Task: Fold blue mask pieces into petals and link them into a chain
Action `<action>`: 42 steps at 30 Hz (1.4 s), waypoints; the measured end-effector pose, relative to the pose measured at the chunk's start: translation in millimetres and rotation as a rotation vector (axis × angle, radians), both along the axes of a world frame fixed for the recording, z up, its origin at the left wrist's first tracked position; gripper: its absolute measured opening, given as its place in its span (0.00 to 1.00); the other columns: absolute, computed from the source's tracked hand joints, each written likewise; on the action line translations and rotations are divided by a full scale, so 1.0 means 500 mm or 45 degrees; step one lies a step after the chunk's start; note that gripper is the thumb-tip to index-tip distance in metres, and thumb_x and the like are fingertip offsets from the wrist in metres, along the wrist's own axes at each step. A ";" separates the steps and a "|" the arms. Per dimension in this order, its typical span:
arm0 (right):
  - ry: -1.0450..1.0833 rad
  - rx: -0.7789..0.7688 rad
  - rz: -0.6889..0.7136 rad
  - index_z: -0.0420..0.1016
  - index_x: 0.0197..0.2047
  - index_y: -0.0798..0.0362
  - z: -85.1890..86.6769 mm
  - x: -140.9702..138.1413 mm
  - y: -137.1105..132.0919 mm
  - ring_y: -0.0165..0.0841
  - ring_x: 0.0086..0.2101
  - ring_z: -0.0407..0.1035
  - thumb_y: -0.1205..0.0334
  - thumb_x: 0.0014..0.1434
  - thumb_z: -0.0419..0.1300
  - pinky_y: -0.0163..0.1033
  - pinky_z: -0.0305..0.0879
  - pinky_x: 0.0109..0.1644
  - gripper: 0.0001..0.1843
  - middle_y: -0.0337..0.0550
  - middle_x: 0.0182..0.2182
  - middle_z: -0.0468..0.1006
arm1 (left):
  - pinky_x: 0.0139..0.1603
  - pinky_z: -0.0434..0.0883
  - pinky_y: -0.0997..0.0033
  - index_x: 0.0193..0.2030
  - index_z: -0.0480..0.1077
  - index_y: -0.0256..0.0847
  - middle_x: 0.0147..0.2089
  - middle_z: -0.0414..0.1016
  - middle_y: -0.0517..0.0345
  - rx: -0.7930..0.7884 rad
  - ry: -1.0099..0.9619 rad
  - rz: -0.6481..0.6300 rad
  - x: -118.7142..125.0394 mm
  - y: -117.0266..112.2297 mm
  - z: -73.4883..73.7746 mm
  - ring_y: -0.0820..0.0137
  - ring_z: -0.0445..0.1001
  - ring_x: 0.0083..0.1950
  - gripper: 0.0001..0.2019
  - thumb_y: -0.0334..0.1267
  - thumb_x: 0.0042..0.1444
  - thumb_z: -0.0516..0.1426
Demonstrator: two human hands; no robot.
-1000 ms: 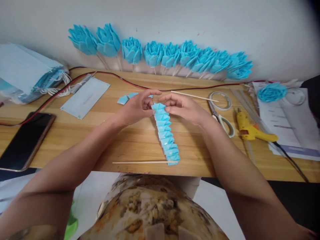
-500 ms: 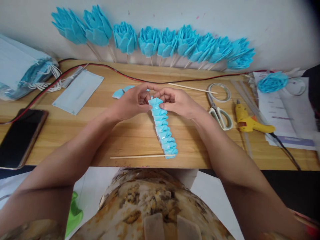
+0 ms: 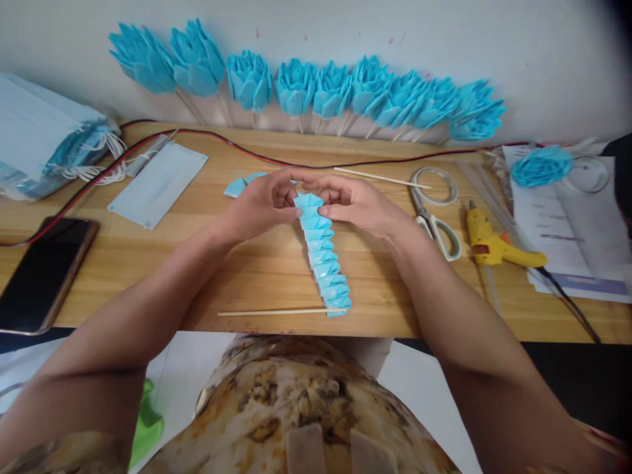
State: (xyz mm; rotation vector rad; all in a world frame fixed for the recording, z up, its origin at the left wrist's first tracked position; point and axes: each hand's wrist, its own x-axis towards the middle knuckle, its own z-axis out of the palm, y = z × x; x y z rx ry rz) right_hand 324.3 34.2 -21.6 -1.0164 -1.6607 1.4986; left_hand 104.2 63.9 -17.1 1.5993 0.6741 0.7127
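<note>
A strip of overlapping folded blue petals (image 3: 323, 257) runs from between my hands toward the table's front edge. My left hand (image 3: 269, 201) pinches the strip's far end from the left side, thumb on its edge. Opposite it, my right hand (image 3: 348, 201) grips the same end, its thumb pressed near the top petal. The fingertips behind the strip are partly hidden. A thin wooden stick (image 3: 276, 313) lies with its right tip on the strip's near end. Loose blue petals (image 3: 241, 184) lie just beyond my left hand, partly covered by it.
Blue flowers on sticks (image 3: 296, 85) lean along the wall. At right are scissors (image 3: 442, 234), a tape roll (image 3: 451, 187), a yellow glue gun (image 3: 486, 240) and papers (image 3: 573, 230). At left are a phone (image 3: 47, 273), a flat face mask (image 3: 158, 181) and a bagged stack (image 3: 49, 138). A cable (image 3: 276, 158) crosses behind.
The whole view has shifted slightly, so things sit a little lower. Both hands keep their grip on the strip, and the right thumb has slid slightly outward.
</note>
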 end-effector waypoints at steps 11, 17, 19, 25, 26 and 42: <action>-0.055 0.025 -0.096 0.74 0.55 0.52 0.006 0.008 0.003 0.35 0.40 0.75 0.67 0.53 0.63 0.40 0.72 0.41 0.24 0.43 0.40 0.81 | 0.33 0.73 0.71 0.58 0.69 0.40 0.30 0.77 0.60 -0.091 -0.032 0.025 0.000 -0.002 0.001 0.71 0.75 0.31 0.28 0.27 0.48 0.63; -0.187 0.078 -0.048 0.75 0.56 0.50 -0.004 0.016 0.010 0.36 0.40 0.75 0.68 0.52 0.62 0.42 0.73 0.43 0.26 0.41 0.40 0.82 | 0.29 0.70 0.75 0.54 0.71 0.41 0.30 0.77 0.61 0.050 0.026 0.292 -0.002 -0.001 0.011 0.76 0.72 0.26 0.21 0.26 0.52 0.60; -0.238 0.125 -0.036 0.75 0.56 0.50 -0.008 0.017 0.012 0.36 0.42 0.74 0.69 0.51 0.61 0.42 0.73 0.45 0.27 0.42 0.43 0.82 | 0.28 0.68 0.76 0.52 0.71 0.41 0.30 0.76 0.62 0.087 0.011 0.353 -0.004 0.002 0.013 0.77 0.71 0.25 0.19 0.27 0.53 0.60; -0.351 0.210 -0.103 0.75 0.58 0.50 -0.014 0.021 0.014 0.37 0.41 0.74 0.71 0.51 0.59 0.43 0.72 0.45 0.29 0.43 0.41 0.81 | 0.28 0.68 0.76 0.49 0.72 0.40 0.30 0.75 0.62 0.151 -0.025 0.472 -0.006 0.003 0.019 0.76 0.70 0.26 0.15 0.28 0.55 0.57; -0.363 0.201 -0.114 0.74 0.58 0.50 -0.015 0.022 0.015 0.36 0.39 0.74 0.70 0.51 0.59 0.42 0.71 0.43 0.30 0.42 0.40 0.81 | 0.28 0.67 0.76 0.48 0.72 0.40 0.30 0.74 0.61 0.157 -0.037 0.490 -0.006 0.003 0.020 0.76 0.69 0.26 0.14 0.28 0.54 0.57; -0.511 0.323 -0.425 0.79 0.49 0.53 -0.026 0.010 0.028 0.37 0.41 0.75 0.59 0.60 0.59 0.45 0.68 0.49 0.15 0.46 0.43 0.83 | 0.27 0.64 0.72 0.47 0.71 0.45 0.31 0.76 0.62 0.172 -0.137 0.710 -0.019 0.018 0.020 0.75 0.70 0.28 0.09 0.39 0.60 0.61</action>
